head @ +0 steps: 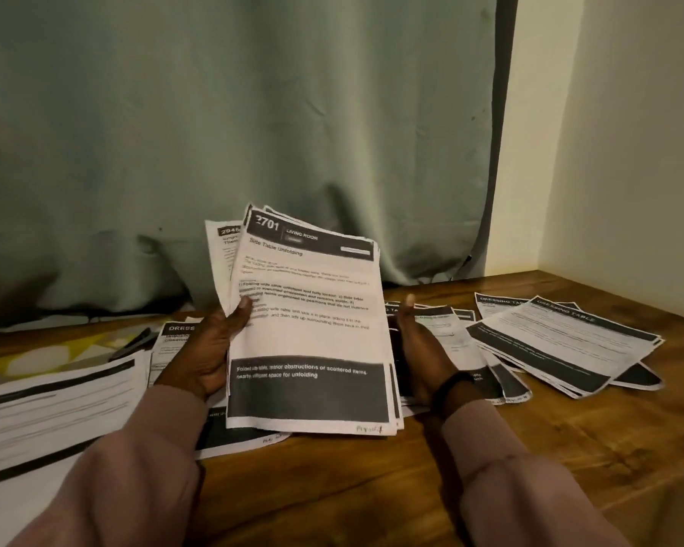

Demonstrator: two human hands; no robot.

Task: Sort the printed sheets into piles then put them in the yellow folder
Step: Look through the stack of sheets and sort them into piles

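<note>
left hand (206, 349) grips upright sheets (309, 333), header end up.

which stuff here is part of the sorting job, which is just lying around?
Part of the job:
- held stack of sheets, in the left hand grip
- right hand, open beside the stack
- right pile, headed "Dressing Table"
- left pile
- yellow item at far left, possibly the folder

Just lying about:
- pen
- curtain
- wooden table
</note>
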